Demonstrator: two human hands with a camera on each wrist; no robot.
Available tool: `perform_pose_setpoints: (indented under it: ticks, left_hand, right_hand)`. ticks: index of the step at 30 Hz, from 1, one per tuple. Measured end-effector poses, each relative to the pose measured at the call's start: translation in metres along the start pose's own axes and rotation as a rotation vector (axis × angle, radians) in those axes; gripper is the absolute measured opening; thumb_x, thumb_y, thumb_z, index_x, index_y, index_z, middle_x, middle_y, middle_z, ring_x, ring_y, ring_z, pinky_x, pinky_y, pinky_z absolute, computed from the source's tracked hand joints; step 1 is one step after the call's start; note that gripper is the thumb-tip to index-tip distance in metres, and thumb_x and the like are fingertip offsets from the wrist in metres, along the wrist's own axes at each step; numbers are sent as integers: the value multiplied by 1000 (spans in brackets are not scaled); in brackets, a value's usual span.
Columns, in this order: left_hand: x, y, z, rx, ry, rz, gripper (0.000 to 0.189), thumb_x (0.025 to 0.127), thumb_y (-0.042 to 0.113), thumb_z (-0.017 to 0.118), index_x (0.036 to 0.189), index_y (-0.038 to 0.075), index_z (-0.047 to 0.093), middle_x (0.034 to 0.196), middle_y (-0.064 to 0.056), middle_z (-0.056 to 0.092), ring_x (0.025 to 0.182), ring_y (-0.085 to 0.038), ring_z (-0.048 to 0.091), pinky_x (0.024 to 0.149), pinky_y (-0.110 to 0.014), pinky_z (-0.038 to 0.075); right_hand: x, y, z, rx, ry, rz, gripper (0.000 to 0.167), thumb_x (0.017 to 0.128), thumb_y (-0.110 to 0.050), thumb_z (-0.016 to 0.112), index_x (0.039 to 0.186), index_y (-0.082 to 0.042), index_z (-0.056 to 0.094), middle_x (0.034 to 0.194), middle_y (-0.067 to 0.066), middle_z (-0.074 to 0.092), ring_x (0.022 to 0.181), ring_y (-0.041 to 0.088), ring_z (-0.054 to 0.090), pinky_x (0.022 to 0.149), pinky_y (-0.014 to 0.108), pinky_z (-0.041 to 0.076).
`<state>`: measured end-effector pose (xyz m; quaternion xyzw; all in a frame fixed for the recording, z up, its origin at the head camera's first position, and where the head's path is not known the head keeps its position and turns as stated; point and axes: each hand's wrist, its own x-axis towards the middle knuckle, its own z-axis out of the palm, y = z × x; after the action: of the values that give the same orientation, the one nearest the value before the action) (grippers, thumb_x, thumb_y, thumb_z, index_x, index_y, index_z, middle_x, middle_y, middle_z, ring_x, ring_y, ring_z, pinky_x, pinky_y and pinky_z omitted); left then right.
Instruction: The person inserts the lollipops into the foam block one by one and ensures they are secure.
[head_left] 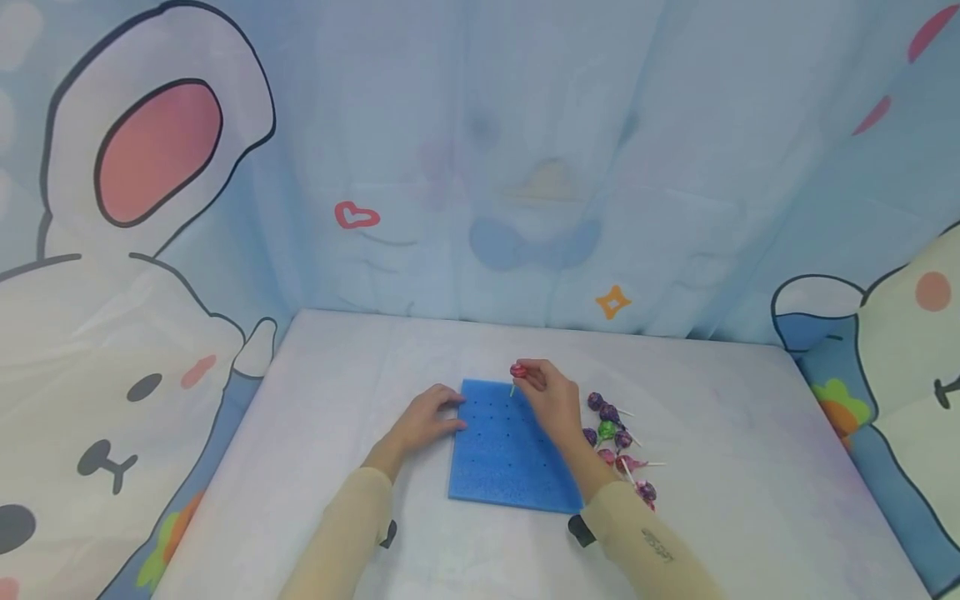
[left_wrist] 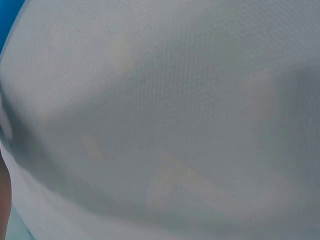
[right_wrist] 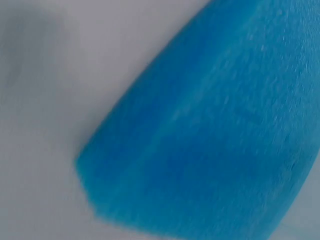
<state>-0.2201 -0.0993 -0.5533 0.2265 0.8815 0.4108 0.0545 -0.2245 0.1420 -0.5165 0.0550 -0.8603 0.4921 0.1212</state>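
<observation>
Head view: a person seated at a white-covered table (head_left: 315,400) works over a blue foam block (head_left: 504,450) pierced with a grid of small holes. The right hand (head_left: 551,398) pinches a red lollipop (head_left: 517,371) between thumb and fingertips, candy head uppermost, its stick running downward with a slight tilt so that the lower tip sits at the block's far edge, just beside the farthest row of holes. The stick's long axis is thus near upright, and the holes lie directly below and slightly nearer the person than the fingers. The left hand (head_left: 427,419) rests on the block's left edge with fingers extended and loosely together, touching the foam. A pile of wrapped lollipops (head_left: 618,442), purple, green and pink, lies on the cloth just right of the block, nearer the right hand. The wrist views show only blurred cloth and foam (right_wrist: 210,140); no fingers are visible there.
</observation>
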Motion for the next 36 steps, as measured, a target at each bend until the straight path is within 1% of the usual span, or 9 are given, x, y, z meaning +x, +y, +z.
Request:
perform_pose_setpoints:
  ticks: [2, 6, 9, 12, 15, 21, 25, 29, 36]
  left_hand:
    - [0, 0, 0, -3, 0, 3, 42, 88, 20, 74, 125, 4, 62, 121, -9, 60, 119, -24, 56, 105, -39, 45]
    - [0, 0, 0, -3, -8, -22, 42, 89, 21, 74, 126, 6, 62, 123, -7, 60, 120, -23, 55, 105, -38, 45]
    - [0, 0, 0, -4, -13, -49, 42, 89, 21, 74, 127, 7, 61, 124, -6, 60, 121, -21, 55, 106, -37, 45]
    - [0, 0, -1, -7, -10, -49, 42, 89, 20, 73, 126, 7, 61, 124, -7, 60, 120, -21, 55, 105, -37, 45]
    - [0, 0, -1, -10, -8, -40, 41, 89, 19, 73, 126, 6, 61, 123, -7, 60, 119, -22, 56, 105, -38, 46]
    - [2, -1, -1, -13, -9, -39, 42, 89, 20, 74, 126, 5, 61, 123, -8, 60, 119, -22, 56, 105, -37, 45]
    - [3, -1, 0, -25, 0, -16, 41, 88, 18, 74, 125, 3, 61, 122, -9, 61, 118, -24, 56, 105, -38, 45]
    - [4, -2, 0, -19, 6, -4, 42, 88, 18, 74, 124, 3, 61, 121, -9, 61, 118, -24, 57, 105, -38, 45]
    - [3, -2, 0, -13, 12, 15, 41, 86, 17, 76, 122, 2, 62, 119, -10, 62, 116, -23, 58, 103, -37, 46]
  right_hand:
    - [-1, -2, 6, 16, -1, 10, 26, 89, -10, 72, 114, -7, 66, 112, 13, 71, 104, 23, 68, 83, 28, 58]
    - [-2, -4, 16, 39, -10, 54, 26, 89, -12, 72, 115, -9, 66, 114, 12, 70, 106, 23, 67, 85, 28, 57]
    - [-3, -6, 24, 60, -34, 104, 27, 90, -13, 71, 116, -11, 65, 117, 11, 69, 109, 23, 66, 87, 28, 57]
    - [-3, -8, 31, 92, -58, 130, 26, 91, -15, 71, 116, -12, 65, 118, 9, 69, 111, 23, 65, 89, 30, 56]
    - [-4, -10, 38, 129, -64, 125, 24, 91, -13, 71, 114, -11, 66, 116, 9, 70, 111, 23, 65, 90, 31, 56]
    - [-6, -13, 49, 133, -73, 98, 23, 90, -12, 72, 113, -9, 66, 115, 10, 70, 110, 23, 66, 89, 31, 56]
    - [-6, -14, 52, 117, -68, 70, 25, 89, -10, 72, 113, -9, 66, 115, 10, 70, 109, 22, 66, 87, 29, 56]
    - [-6, -13, 53, 99, -66, 69, 25, 88, -8, 72, 113, -9, 66, 114, 10, 70, 108, 22, 67, 87, 29, 57]
    - [-7, -10, 56, 109, -108, 63, 25, 88, -3, 71, 112, -6, 66, 114, 13, 70, 108, 24, 67, 87, 31, 56]
